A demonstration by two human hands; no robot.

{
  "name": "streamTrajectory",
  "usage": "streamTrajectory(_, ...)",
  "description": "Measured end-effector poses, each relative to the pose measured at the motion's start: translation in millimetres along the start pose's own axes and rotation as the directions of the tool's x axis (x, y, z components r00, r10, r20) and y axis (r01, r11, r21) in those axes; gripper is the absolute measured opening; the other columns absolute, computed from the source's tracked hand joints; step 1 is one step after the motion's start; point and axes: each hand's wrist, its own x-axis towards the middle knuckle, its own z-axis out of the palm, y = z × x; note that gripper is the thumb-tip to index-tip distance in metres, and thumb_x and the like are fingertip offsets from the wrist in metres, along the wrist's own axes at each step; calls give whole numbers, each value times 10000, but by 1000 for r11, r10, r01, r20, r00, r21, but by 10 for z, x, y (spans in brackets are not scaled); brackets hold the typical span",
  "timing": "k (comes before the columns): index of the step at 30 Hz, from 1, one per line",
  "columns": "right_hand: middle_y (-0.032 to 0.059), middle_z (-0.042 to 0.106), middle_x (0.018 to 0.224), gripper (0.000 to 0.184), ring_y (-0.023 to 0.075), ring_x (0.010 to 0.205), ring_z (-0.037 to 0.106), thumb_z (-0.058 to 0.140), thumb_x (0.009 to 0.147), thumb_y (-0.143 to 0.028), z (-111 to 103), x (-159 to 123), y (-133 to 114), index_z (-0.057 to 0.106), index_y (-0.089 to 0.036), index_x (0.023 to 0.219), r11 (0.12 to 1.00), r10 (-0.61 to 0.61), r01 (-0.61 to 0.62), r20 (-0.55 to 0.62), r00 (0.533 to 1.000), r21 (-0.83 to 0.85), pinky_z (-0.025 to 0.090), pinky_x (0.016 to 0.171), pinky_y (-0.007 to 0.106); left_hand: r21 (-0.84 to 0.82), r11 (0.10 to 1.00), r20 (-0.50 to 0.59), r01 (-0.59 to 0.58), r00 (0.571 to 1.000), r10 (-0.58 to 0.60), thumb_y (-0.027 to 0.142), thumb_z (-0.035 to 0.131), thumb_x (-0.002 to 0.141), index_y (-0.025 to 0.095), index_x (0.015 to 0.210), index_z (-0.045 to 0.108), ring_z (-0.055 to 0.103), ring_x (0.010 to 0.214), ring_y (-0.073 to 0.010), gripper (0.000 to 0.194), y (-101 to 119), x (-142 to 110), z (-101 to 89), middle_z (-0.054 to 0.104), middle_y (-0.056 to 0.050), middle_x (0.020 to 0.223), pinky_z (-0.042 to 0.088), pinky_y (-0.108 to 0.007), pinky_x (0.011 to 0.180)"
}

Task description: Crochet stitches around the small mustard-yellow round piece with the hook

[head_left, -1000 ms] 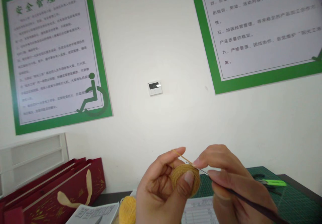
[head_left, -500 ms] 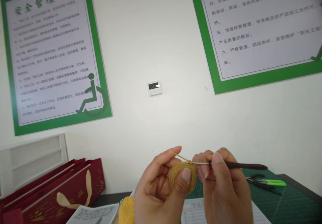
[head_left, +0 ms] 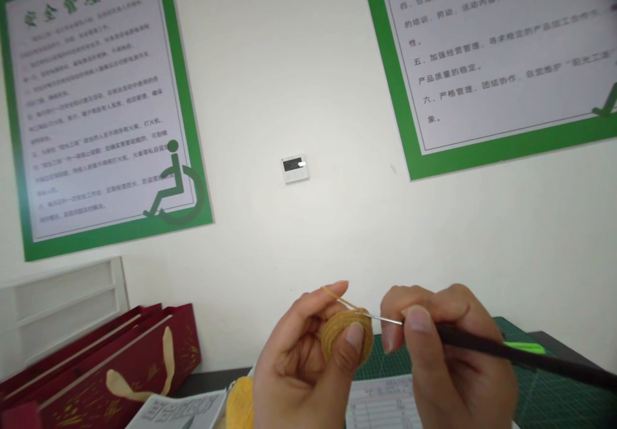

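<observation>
My left hand [head_left: 301, 358] pinches a small round mustard-yellow crochet piece [head_left: 337, 336] between thumb and fingers. A strand of yellow yarn [head_left: 337, 297] runs from my raised left index finger down to the top edge of the piece. In my right hand [head_left: 448, 352] is a crochet hook [head_left: 463, 339] with a dark handle, gripped between thumb and fingers. Its thin metal tip meets the upper edge of the crochet piece. Below my left hand, a yellow yarn ball [head_left: 240, 403] is partly covered by the hand.
Dark red gift bags [head_left: 144, 365] stand at the left, beside a printed sheet [head_left: 180, 410]. A green cutting mat [head_left: 554, 384] lies at the right, with a bright green handle [head_left: 525, 347] on it. Another paper [head_left: 380, 403] lies under my hands.
My right hand has shifted right, and the hook's handle end has swung down toward the camera. It now covers most of the pliers on the mat. My left hand has barely moved.
</observation>
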Motion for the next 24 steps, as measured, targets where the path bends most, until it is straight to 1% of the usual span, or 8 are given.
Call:
streamTrajectory(5, -25, 567, 688, 157, 111, 581, 530, 545, 921, -72, -25, 14, 12, 522, -218, 868, 979, -184, 189, 68, 981, -82, 421, 512, 261, -23, 1000, 0, 7, 1000, -7, 228, 941, 605, 255, 915, 838, 670, 672, -125, 328, 14, 0, 4, 725, -16, 731, 548, -166, 612)
streamTrajectory(8, -11, 569, 677, 183, 117, 585, 514, 571, 872, -40, -88, 45, -10, 531, -205, 804, 929, -272, 318, 234, 933, -189, 408, 511, 266, -66, 998, 17, 20, 1000, -19, 202, 946, 594, 252, 904, 839, 683, 657, -115, 332, 25, 0, 26, 737, -10, 708, 547, -150, 614)
streamTrajectory(11, -1, 575, 663, 215, 120, 590, 525, 565, 879, -44, -122, 53, -35, 528, -199, 734, 901, -249, 353, 366, 897, -252, 419, 518, 268, -110, 993, 50, 40, 998, -35, 174, 942, 596, 256, 904, 837, 680, 620, -98, 335, 31, -4, 38, 736, 2, 683, 535, -134, 594)
streamTrajectory(13, -7, 573, 660, 198, 123, 579, 533, 544, 924, -102, -94, 36, -30, 528, -212, 760, 933, -242, 300, 269, 932, -201, 422, 506, 265, -103, 994, 46, 46, 998, -41, 182, 941, 598, 257, 914, 835, 675, 621, -104, 342, 29, -6, 34, 733, -1, 690, 538, -145, 586)
streamTrajectory(15, -18, 573, 660, 147, 124, 553, 529, 528, 959, -159, -33, 8, -13, 531, -235, 833, 968, -214, 224, 89, 973, -114, 427, 498, 271, -72, 997, 29, 38, 999, -36, 193, 939, 603, 253, 921, 835, 671, 640, -116, 341, 22, -7, 25, 728, -9, 703, 545, -161, 594)
streamTrajectory(17, -26, 578, 658, 107, 122, 526, 507, 543, 963, -184, 36, -23, -6, 535, -255, 883, 981, -182, 179, -23, 983, -75, 426, 501, 281, -42, 999, 14, 24, 1000, -24, 193, 926, 621, 252, 925, 834, 669, 658, -124, 323, 13, -7, 18, 722, -13, 717, 547, -167, 602)
streamTrajectory(20, -36, 565, 628, 124, 114, 496, 475, 572, 959, -205, 102, -59, -37, 529, -263, 858, 988, -137, 129, -87, 987, -90, 387, 485, 274, 17, 999, -1, -37, 999, 37, 156, 886, 659, 257, 926, 836, 669, 690, -139, 290, 0, -12, 17, 710, -15, 740, 551, -179, 618)
streamTrajectory(24, -47, 500, 573, 223, 93, 465, 445, 556, 983, -245, 77, -63, -109, 513, -236, 765, 993, 15, -34, -166, 986, -111, 302, 448, 254, 145, 965, 54, -219, 976, 213, 54, 808, 706, 284, 896, 837, 684, 751, -150, 300, -4, -12, 12, 726, -13, 827, 553, -195, 683)
